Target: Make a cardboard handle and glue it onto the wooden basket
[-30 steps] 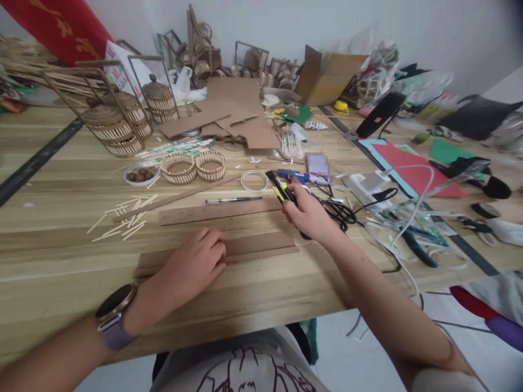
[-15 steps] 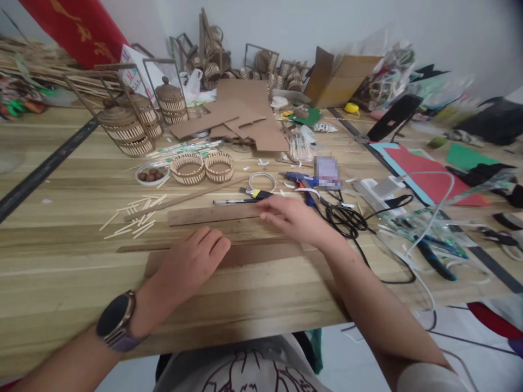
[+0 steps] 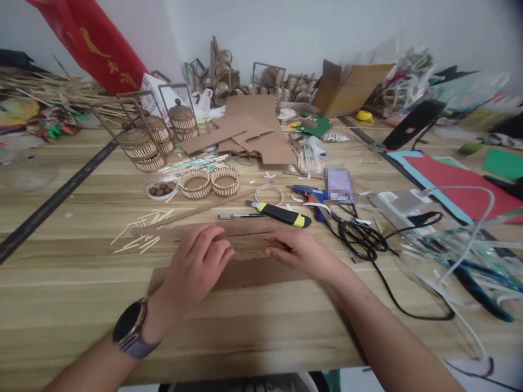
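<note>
My left hand [image 3: 200, 261], with a watch on its wrist, rests over the left part of a brown cardboard strip, fingers curled. To its right, my right hand [image 3: 302, 250] has its fingertips at the right part of the same strip [image 3: 249, 239]. Both hands seem to grip this strip, its dark edge visible between them. A wider brown cardboard piece [image 3: 253, 273] lies on the table just in front. Behind the hands are a black pen [image 3: 241, 216] and a black and yellow utility knife [image 3: 281, 214].
Two small round baskets [image 3: 195, 184], a bowl of brown balls [image 3: 162, 189] and loose sticks [image 3: 141, 231] lie at left. At right are a blue glue gun [image 3: 308, 191], coiled black cable [image 3: 359, 239] and a power strip [image 3: 402, 209]. Cardboard sheets [image 3: 261, 125] lie behind.
My right hand has come down off the knife area, uncovering the knife. My left hand has moved onto the strip. The view has shifted, so the table items appear lower.
</note>
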A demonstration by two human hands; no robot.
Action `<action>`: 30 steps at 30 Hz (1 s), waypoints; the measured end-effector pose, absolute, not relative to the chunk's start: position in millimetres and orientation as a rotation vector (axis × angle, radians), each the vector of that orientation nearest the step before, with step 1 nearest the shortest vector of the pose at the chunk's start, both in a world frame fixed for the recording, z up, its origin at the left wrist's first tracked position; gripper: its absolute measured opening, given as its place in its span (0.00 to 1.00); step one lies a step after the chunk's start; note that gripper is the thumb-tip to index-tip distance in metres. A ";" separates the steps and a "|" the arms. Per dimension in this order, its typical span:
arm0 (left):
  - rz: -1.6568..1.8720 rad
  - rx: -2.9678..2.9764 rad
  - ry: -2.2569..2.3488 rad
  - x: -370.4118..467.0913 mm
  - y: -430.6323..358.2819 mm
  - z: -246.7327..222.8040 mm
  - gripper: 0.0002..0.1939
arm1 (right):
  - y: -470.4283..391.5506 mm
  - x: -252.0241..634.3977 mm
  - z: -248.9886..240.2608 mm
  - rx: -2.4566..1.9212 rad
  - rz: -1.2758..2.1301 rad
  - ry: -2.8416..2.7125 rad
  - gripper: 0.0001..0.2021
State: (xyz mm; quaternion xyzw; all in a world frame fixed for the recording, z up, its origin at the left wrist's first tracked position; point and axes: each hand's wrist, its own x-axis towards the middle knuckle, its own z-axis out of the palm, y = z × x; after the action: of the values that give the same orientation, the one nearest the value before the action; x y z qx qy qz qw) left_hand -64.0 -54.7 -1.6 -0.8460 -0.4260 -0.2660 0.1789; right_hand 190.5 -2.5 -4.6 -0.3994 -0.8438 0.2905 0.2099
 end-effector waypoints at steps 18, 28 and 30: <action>-1.809 -2.575 -2.726 -23.7 -48.0 -6.1 0.17 | -22.7 166.7 -21.2 -1.000 0.829 -2.153 0.24; -1.881 -2.643 -2.945 -29.8 -48.6 -8.4 0.13 | 32.3 199.9 -47.5 -1.623 -0.133 -2.301 0.19; -1.982 -2.610 -2.956 -29.5 -49.1 -6.5 0.15 | 28.2 197.5 -43.5 -1.558 -0.090 -2.292 0.20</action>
State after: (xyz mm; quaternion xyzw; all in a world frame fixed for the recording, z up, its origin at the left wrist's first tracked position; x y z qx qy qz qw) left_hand -29.5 -49.1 -6.5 -0.4758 -0.5388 -0.3612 -0.5940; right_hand 197.5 28.2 -43.5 -0.5522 -0.8126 -0.0320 0.1834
